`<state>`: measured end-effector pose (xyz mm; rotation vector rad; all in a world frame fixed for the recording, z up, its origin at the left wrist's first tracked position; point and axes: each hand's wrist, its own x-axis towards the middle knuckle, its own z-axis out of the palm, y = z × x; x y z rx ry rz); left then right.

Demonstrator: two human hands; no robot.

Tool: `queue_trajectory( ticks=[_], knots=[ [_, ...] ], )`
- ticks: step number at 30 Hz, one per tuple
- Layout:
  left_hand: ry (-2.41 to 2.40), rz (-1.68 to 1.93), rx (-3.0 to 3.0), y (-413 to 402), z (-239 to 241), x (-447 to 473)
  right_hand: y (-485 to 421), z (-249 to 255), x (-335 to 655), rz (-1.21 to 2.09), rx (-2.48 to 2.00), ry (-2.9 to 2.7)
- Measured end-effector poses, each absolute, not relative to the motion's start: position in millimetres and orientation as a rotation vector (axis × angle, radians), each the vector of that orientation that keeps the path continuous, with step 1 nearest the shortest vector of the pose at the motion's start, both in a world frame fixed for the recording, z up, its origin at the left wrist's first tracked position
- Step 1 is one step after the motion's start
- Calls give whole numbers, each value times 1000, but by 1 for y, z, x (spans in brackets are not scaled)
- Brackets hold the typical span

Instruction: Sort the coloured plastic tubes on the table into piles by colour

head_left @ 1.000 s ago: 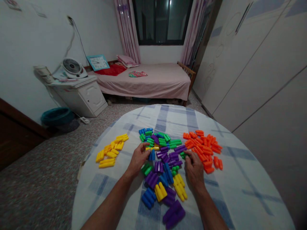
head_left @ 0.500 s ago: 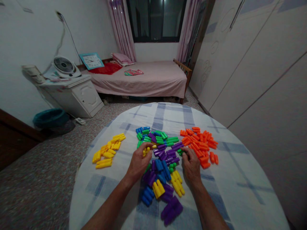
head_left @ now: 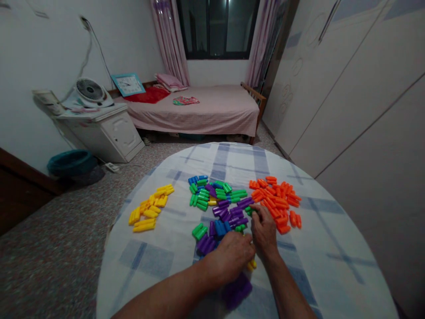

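Observation:
A mixed heap of green, purple, blue and yellow plastic blocks (head_left: 219, 208) lies in the middle of a round table under a plaid cloth (head_left: 152, 261). My left hand (head_left: 230, 257) is curled over the near end of the heap, closed around yellow blocks (head_left: 251, 265) that poke out beside its fingers. My right hand (head_left: 264, 230) rests just to its right, fingertips pinched at a green block (head_left: 249, 212) on the heap's right edge. A sorted yellow pile (head_left: 149, 208) lies on the left of the table, a sorted orange pile (head_left: 277, 201) on the right.
A purple block cluster (head_left: 236, 292) sits near the table's front edge under my left wrist. Beyond the table are a pink bed (head_left: 206, 110), a white cabinet with a fan (head_left: 99, 124), a teal basin (head_left: 69, 161) on the floor and white wardrobe doors (head_left: 348, 88) on the right.
My left hand moved from the heap's left side, where it held a yellow block, down and right to the near yellow blocks. My right hand stayed at the heap's right edge.

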<state>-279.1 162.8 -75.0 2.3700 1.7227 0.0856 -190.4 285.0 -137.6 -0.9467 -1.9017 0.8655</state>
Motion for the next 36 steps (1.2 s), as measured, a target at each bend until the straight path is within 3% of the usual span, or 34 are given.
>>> queue_trajectory(
  ticks=[4, 8, 12, 16, 20, 24, 27, 31, 36],
  knots=[
    [1700, 210, 2346, 163, -70, -283, 287, -137, -190, 864, -928, -1897],
    [1722, 622, 2137, 151, -50, -307, 286, -136, -190, 876, -925, -1902],
    [2182, 921, 1860, 126, -34, -367, 283, -133, -191, 859, -951, -1890],
    [2911, 593, 1588, 97, -46, -437, 281, -132, -191, 843, -949, -1898],
    [3134, 194, 1411, 77, -74, -477, 282, -132, -190, 828, -961, -1911],
    [3159, 174, 1422, 71, -88, -479, 282, -132, -190, 823, -961, -1923],
    [3120, 437, 1523, 71, -83, -460, 282, -132, -190, 809, -958, -1925],
    [2629, 856, 1761, 78, -78, -421, 283, -134, -190, 820, -956, -1922],
    [2321, 867, 1949, 116, -91, -395, 282, -133, -189, 827, -959, -1920]
  ],
)
